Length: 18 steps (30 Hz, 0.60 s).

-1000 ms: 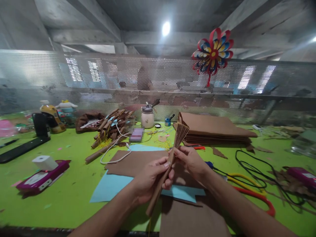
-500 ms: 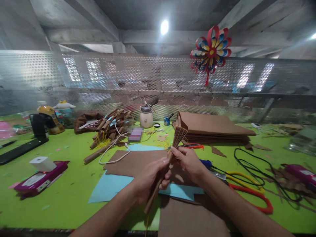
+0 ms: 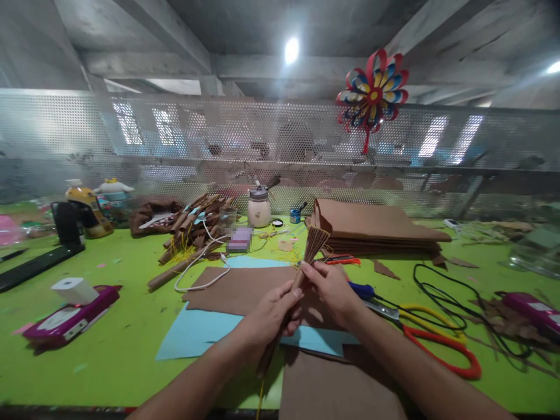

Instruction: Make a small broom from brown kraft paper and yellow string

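Note:
A pleated brown paper fan (image 3: 315,240), gathered tight below its spread top, stands tilted over the middle of the table. My left hand (image 3: 277,309) is wrapped round its rolled brown paper stem. Just above, my right hand (image 3: 330,289) pinches the neck where the pleats come together. A yellow string (image 3: 261,396) hangs from the stem's lower end. Beneath my hands lie brown paper sheets (image 3: 240,286) and light blue paper (image 3: 192,332); my fingers hide part of the stem.
Orange-handled scissors (image 3: 441,344) and a black cable (image 3: 420,291) lie to the right. Behind them is a stack of folded brown paper (image 3: 380,224). At the left sit a bundle of rolled paper pieces (image 3: 192,227) and a purple device (image 3: 72,315). A paper flower (image 3: 374,96) hangs above.
My left hand has shifted slightly along the stem, and its thumb now lies higher across it. My right hand keeps pinching the neck, a touch further left.

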Tool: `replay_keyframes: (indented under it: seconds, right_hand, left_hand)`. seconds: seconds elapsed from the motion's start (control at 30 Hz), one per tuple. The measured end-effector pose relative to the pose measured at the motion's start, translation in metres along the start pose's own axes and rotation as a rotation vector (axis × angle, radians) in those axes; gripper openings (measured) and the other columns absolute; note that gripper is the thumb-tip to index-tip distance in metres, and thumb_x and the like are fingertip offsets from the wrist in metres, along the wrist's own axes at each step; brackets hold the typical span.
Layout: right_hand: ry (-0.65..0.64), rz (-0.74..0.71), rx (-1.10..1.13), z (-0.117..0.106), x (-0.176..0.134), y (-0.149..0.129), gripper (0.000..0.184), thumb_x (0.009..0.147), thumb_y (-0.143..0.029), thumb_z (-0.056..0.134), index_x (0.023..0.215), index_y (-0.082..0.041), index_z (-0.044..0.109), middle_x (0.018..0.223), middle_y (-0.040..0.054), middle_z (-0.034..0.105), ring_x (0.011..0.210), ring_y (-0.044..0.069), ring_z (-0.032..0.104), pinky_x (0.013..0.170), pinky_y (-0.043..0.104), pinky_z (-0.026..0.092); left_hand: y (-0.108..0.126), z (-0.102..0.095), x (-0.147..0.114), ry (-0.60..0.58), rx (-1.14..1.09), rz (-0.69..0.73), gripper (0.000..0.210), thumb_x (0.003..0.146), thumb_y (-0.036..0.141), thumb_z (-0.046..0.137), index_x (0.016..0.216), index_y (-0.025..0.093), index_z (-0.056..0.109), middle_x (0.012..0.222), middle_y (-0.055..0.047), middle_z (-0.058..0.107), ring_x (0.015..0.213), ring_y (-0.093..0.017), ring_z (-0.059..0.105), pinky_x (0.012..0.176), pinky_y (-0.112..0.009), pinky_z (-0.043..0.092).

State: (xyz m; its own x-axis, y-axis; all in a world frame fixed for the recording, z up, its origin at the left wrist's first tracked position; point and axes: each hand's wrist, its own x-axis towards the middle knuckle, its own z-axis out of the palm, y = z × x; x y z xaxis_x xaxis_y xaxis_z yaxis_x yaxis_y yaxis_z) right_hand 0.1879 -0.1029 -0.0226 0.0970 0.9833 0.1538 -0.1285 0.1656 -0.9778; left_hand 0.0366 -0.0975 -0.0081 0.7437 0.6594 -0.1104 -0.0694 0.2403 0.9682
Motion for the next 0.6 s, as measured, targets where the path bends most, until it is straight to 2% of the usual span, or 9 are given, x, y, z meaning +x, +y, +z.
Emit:
replay_keyframes:
  seconds: [0.3,0.4,0.5,0.6]
  right_hand:
    - [-0.009,0.011,0.099,-0.007,0.007,-0.003,0.04,0.075,-0.052,0.06,0.069,-0.012,0.059,0.063,0.0018,0.059,0.057,0.011,0.051,0.059,0.025,0.042]
    - [-0.013,0.02,0.1,-0.006,0.003,-0.006,0.041,0.075,-0.054,0.059,0.074,-0.013,0.06,0.067,0.0026,0.06,0.061,0.012,0.053,0.061,0.025,0.043]
    - [-0.027,0.022,0.059,0.0,-0.003,-0.008,0.042,0.068,-0.051,0.067,0.086,-0.014,0.062,0.076,0.0034,0.063,0.067,0.014,0.057,0.063,0.026,0.044]
    - [-0.048,0.028,0.052,0.007,-0.006,-0.006,0.052,0.062,-0.047,0.074,0.1,-0.014,0.06,0.086,0.0054,0.064,0.078,0.018,0.059,0.07,0.028,0.046]
  left_hand:
    - [0.0,0.003,-0.003,0.031,0.045,0.0,0.025,0.083,0.043,0.048,0.089,0.019,0.045,0.062,0.006,0.042,0.043,-0.003,0.036,0.042,-0.016,0.023]
    - [-0.001,0.002,-0.002,0.055,0.057,-0.003,0.025,0.084,0.043,0.047,0.088,0.018,0.045,0.062,0.005,0.043,0.044,-0.003,0.037,0.042,-0.016,0.023]
    - [-0.001,0.001,-0.001,0.041,0.072,0.019,0.029,0.082,0.046,0.049,0.086,0.018,0.045,0.062,0.005,0.043,0.043,-0.003,0.038,0.042,-0.016,0.024]
    - [-0.001,0.001,-0.001,0.027,0.065,0.047,0.032,0.081,0.05,0.049,0.084,0.018,0.044,0.06,0.006,0.044,0.042,-0.003,0.038,0.041,-0.016,0.023]
